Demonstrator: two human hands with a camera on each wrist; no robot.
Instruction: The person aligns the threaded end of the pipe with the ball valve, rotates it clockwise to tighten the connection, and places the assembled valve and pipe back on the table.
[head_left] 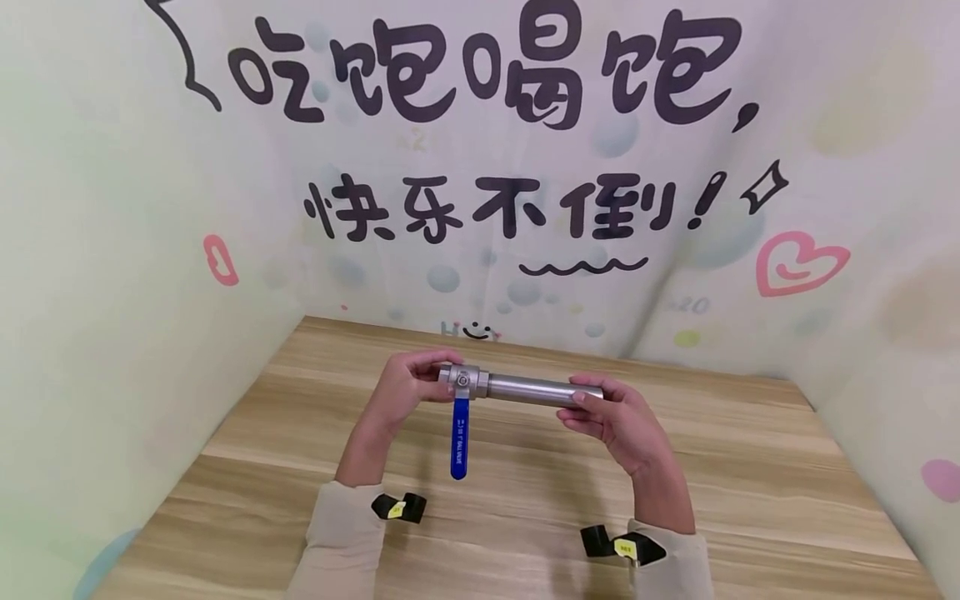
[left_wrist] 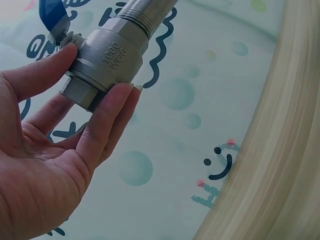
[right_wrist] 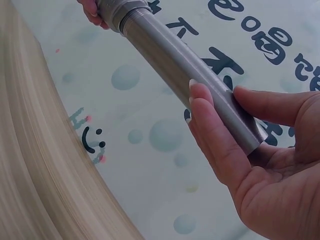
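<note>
A steel ball valve (head_left: 465,380) with a blue lever handle (head_left: 460,442) is joined to a metal pipe (head_left: 525,390), whose threads (left_wrist: 135,22) show at the valve's mouth. My left hand (head_left: 401,387) grips the valve body at its free end, thumb on one side and fingers on the other. The lettering 1000 WOG faces the left wrist camera. At the pipe's plain end, my right hand (head_left: 618,425) holds it between thumb (right_wrist: 272,106) and fingers. Valve and pipe are held up above the table, nearly level, with the lever pointing toward me.
Below the hands lies a wood-grain table (head_left: 495,517). A printed cloth wall (head_left: 465,292) with dark lettering rises behind its back edge, and pale walls flank both sides. Small black devices (head_left: 401,507) with yellow labels sit at both sleeve cuffs.
</note>
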